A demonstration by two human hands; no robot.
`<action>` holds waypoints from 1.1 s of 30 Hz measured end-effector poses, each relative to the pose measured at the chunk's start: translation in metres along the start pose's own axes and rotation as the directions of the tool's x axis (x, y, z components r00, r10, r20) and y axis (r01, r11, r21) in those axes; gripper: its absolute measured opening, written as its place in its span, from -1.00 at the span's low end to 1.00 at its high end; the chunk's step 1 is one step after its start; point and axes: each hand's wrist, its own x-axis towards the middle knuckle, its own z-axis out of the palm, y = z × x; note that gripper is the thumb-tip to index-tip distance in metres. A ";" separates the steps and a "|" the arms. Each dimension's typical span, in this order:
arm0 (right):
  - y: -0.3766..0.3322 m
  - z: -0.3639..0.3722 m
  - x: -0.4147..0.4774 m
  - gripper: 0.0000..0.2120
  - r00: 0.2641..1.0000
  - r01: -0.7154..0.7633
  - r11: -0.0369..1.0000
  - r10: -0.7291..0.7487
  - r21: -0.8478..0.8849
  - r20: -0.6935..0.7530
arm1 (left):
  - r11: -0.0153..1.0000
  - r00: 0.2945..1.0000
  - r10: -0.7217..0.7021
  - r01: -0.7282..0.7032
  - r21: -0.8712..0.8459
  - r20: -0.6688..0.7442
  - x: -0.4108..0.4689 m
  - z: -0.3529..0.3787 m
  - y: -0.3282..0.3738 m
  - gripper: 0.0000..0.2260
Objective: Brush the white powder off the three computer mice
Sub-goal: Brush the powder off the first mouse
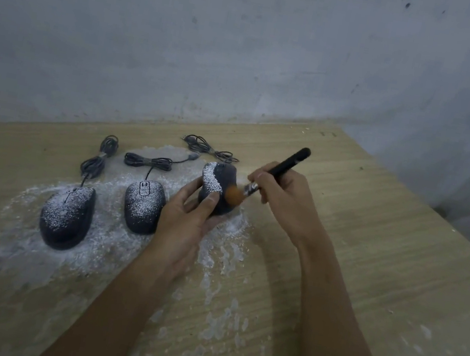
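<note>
A person is brushing powder off the first of three mice on a wooden tabletop (344,228).

White powder (110,237) is lying thick around the left mouse (66,217) and middle mouse (143,207), both still heavily coated; the right mouse (217,185), tilted up in the left hand (185,219) with fingers wrapped around it, is showing roughly half bare. The right hand (283,199) is pinching a black-handled brush (272,175), bristles touching it. No containers are appearing.
</note>
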 end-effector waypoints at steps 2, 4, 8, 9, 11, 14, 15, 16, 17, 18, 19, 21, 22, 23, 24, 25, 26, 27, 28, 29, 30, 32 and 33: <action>-0.002 -0.003 -0.001 -0.84 0.999 -0.009 1.000 0.008 0.022 0.054 | 1.000 1.000 0.001 -0.001 0.003 0.009 0.000 -0.001 0.000 -0.65; -0.002 -0.004 0.000 -0.86 0.999 0.020 0.996 -0.017 0.091 -0.036 | 1.000 1.000 0.000 0.000 -0.010 0.003 0.000 -0.001 0.001 -0.69; 0.001 -0.002 0.001 -0.87 0.995 0.028 0.999 -0.025 0.032 -0.098 | 1.000 1.000 0.004 -0.004 -0.012 -0.010 0.000 -0.001 0.000 -0.70; 0.002 -0.002 0.000 -0.86 0.999 0.005 1.000 -0.004 0.027 -0.039 | 1.000 1.000 0.003 -0.003 -0.020 -0.010 0.000 -0.001 0.000 -0.69; 0.003 -0.005 -0.003 -0.85 0.997 -0.054 0.998 0.052 0.043 0.057 | 1.000 1.000 -0.006 0.006 -0.022 -0.003 0.000 -0.002 0.000 -0.65; 0.005 -0.006 -0.004 -0.84 0.990 -0.103 0.991 0.093 0.091 0.104 | 1.000 1.000 -0.005 0.005 0.003 -0.002 -0.001 -0.001 0.000 -0.66; 0.006 -0.006 -0.004 -0.84 0.991 -0.103 0.990 0.094 0.096 0.092 | 1.000 1.000 -0.006 0.006 -0.008 -0.012 -0.001 -0.001 0.000 -0.65; 0.008 -0.004 -0.003 -0.84 0.995 -0.095 0.991 0.091 0.089 0.047 | 1.000 1.000 -0.008 0.008 -0.023 -0.021 0.000 -0.001 0.000 -0.64; 0.009 -0.002 -0.001 -0.85 0.996 -0.083 0.994 0.086 0.069 -0.035 | 0.999 1.000 -0.009 0.008 -0.033 -0.024 0.001 -0.001 0.000 -0.65; 0.010 0.000 0.000 -0.85 0.987 -0.069 0.997 0.074 0.041 -0.141 | 0.999 1.000 -0.009 0.008 -0.031 -0.025 0.001 -0.001 0.000 -0.66; 0.011 0.001 0.002 -0.85 0.970 -0.054 0.998 0.056 0.016 -0.237 | 1.000 1.000 -0.006 0.006 -0.022 -0.027 0.000 -0.001 0.000 -0.66; 0.011 0.002 0.003 -0.86 0.952 -0.042 0.999 0.034 -0.020 -0.304 | 1.000 1.000 -0.001 0.001 0.007 -0.027 0.000 -0.001 -0.001 -0.62; 0.011 0.002 0.003 -0.86 0.961 -0.045 0.998 0.034 -0.033 -0.274 | 1.000 1.000 -0.003 0.004 0.015 -0.028 0.000 0.000 -0.001 -0.62; 0.010 0.002 0.002 -0.85 0.974 -0.047 0.998 0.036 -0.044 -0.223 | 1.000 1.000 -0.005 0.005 0.012 -0.026 0.000 0.000 0.000 -0.63; 0.009 0.000 0.001 -0.84 0.983 -0.054 0.998 0.045 -0.045 -0.175 | 1.000 1.000 -0.007 0.007 0.008 -0.027 0.000 0.000 0.000 -0.64; 0.008 -0.002 0.001 -0.83 0.986 -0.061 0.998 0.056 -0.033 -0.155 | 1.000 1.000 -0.007 0.007 0.006 -0.027 0.000 0.000 0.000 -0.65; 0.006 -0.004 0.002 -0.82 0.984 -0.065 0.998 0.063 -0.006 -0.165 | 1.000 1.000 -0.005 0.006 0.011 -0.026 0.000 -0.001 0.000 -0.64; 0.004 -0.006 0.004 -0.82 0.980 -0.059 0.998 0.064 0.032 -0.189 | 1.000 1.000 -0.001 0.002 0.017 -0.022 -0.001 -0.001 0.000 -0.62; 0.002 -0.006 0.007 -0.83 0.975 -0.044 0.997 0.058 0.066 -0.212 | 1.000 1.000 0.006 -0.005 0.025 -0.015 -0.001 -0.001 0.000 -0.59; -0.001 -0.006 0.010 -0.83 0.973 -0.029 0.996 0.047 0.081 -0.225 | 0.999 1.000 0.012 -0.011 0.033 -0.009 -0.002 -0.001 0.000 -0.57; -0.003 -0.004 0.015 -0.83 0.973 -0.015 0.997 0.031 0.071 -0.228 | 0.999 1.000 0.017 -0.017 0.046 -0.004 -0.002 -0.001 0.000 -0.57; -0.008 0.000 0.025 -0.83 0.977 0.014 1.000 -0.011 0.013 -0.215 | 0.997 1.000 0.024 -0.024 0.076 -0.002 -0.002 -0.001 -0.001 -0.56; -0.010 0.003 0.031 -0.83 0.980 0.027 1.000 -0.029 -0.017 -0.199 | 0.995 1.000 0.027 -0.026 0.092 -0.002 -0.002 0.000 -0.001 -0.56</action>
